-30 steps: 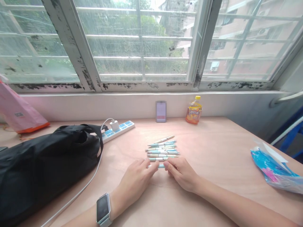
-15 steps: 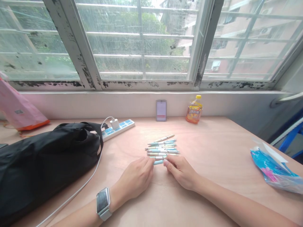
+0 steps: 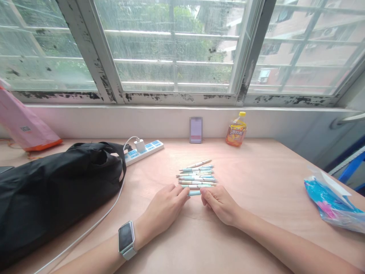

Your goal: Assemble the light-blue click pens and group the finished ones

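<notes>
From the head view, a pale blue pen (image 3: 194, 193) lies crosswise between the fingers (image 3: 205, 196) of the left hand (image 3: 164, 213) and the right hand (image 3: 219, 205), its long axis running sideways, about equally near both. The fingers curl in at its ends; whether they grip it cannot be told. Just beyond the fingers, more pens (image 3: 196, 176) lie side by side on the desk (image 3: 256, 167).

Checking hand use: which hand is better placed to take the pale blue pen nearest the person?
Probably the left hand: its fingertips reach the end of the pale blue pen and the row of pens above it. The right hand sits at the other end, so it is close.
</notes>
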The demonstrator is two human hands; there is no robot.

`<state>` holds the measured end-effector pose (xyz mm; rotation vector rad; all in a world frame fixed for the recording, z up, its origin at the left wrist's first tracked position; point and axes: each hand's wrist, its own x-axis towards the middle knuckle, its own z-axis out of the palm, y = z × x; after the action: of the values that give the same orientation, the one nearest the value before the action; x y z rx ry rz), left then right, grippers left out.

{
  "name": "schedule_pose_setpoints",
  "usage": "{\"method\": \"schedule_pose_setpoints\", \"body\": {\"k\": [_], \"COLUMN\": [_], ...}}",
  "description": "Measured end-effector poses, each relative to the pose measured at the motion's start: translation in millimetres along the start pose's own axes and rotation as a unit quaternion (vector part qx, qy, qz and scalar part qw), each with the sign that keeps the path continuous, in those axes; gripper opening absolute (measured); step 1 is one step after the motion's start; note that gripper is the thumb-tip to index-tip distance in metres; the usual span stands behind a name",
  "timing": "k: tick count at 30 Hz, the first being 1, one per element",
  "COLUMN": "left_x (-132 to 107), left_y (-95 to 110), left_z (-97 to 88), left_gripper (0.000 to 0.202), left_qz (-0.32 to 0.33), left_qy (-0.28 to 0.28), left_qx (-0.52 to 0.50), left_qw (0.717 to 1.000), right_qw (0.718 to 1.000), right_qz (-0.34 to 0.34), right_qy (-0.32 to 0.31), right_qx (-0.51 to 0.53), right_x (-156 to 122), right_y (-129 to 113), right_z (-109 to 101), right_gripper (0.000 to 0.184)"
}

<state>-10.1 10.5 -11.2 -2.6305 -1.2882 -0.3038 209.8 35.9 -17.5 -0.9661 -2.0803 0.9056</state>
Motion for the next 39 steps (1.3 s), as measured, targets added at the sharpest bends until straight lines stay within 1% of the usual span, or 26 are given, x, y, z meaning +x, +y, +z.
{"method": "schedule_pose_setpoints", "body": {"k": [4, 6, 8, 10, 13, 15, 17, 21, 26, 28, 31, 32, 34, 35, 38, 39], "left_x": [-0.4, -0.6, -0.7, -0.7, -0.4, 0.0, 0.2, -0.3, 0.6, 1.3, 1.3, 1.1, 0.8, 0.7, 1.4, 1.7], "left_y": [-3.0, -3.5, -3.6, -3.5, -3.5, -3.6, -3.7, -3.8, -2.8, -2.3, -2.3, -2.4, -2.6, -2.7, -2.8, -2.9], "left_z": [-1.3, -1.7, -1.5, -0.9, 0.6, 1.5, 2.3, 2.7, 1.7, 1.3, 1.3, 1.4, 1.7, 1.7, 1.5, 1.4], "left_gripper": [0.019, 0.02, 0.021, 0.022, 0.023, 0.025, 0.027, 0.026, 0.022, 0.022, 0.022, 0.023, 0.024, 0.024, 0.025, 0.025], "left_qz": [-0.031, -0.033, -0.029, -0.033, -0.046, -0.049, -0.045, -0.048, -0.049, -0.053, -0.055, -0.051, -0.042, -0.039, -0.045, -0.046], "left_qy": [-0.008, -0.004, 0.006, 0.014, 0.012, 0.005, 0.001, -0.013, -0.03, -0.036, -0.035, -0.033, -0.028, -0.027, -0.028, -0.03], "left_qx": [-0.026, -0.052, -0.065, -0.064, -0.053, -0.042, -0.033, -0.03, -0.042, -0.045, -0.052, -0.053, -0.055, -0.056, -0.054, -0.053], "left_qw": [0.999, 0.998, 0.997, 0.997, 0.997, 0.998, 0.998, 0.998, 0.997, 0.997, 0.997, 0.997, 0.997, 0.997, 0.997, 0.997], "right_qw": [1.0, 1.0, 0.999, 0.999, 0.998, 0.997, 0.998, 0.998, 0.997, 0.997, 0.997, 0.997, 0.998, 0.998, 0.997, 0.997], "right_qz": [0.003, 0.003, -0.004, -0.01, -0.006, -0.003, -0.005, 0.005, 0.01, 0.004, -0.004, -0.006, -0.007, -0.007, -0.003, -0.002], "right_qy": [0.002, 0.009, 0.014, 0.022, 0.055, 0.071, 0.068, 0.055, 0.027, 0.029, 0.036, 0.033, 0.023, 0.02, 0.034, 0.036], "right_qx": [-0.008, -0.019, -0.033, -0.042, -0.025, -0.006, -0.001, -0.024, -0.068, -0.073, -0.071, -0.069, -0.066, -0.064, -0.065, -0.067], "right_x": [-0.9, -1.6, -2.4, -2.7, -2.3, -2.0, -1.8, -1.3, -0.2, -0.3, -0.9, -1.0, -1.2, -1.2, -1.1, -1.0], "right_y": [1.1, 1.4, 1.1, -0.1, -2.5, -3.5, -3.5, -0.2, 2.8, 2.0, 0.4, 0.1, -0.2, -0.3, -0.3, -0.2], "right_z": [-0.3, -1.0, -2.2, -3.4, -4.2, -3.9, -3.4, -2.7, -2.8, -2.9, -2.7, -2.6, -2.2, -2.1, -1.9, -2.0], "right_gripper": [0.067, 0.065, 0.059, 0.044, 0.016, 0.01, 0.011, 0.016, 0.038, 0.035, 0.021, 0.022, 0.033, 0.034, 0.022, 0.022]}}
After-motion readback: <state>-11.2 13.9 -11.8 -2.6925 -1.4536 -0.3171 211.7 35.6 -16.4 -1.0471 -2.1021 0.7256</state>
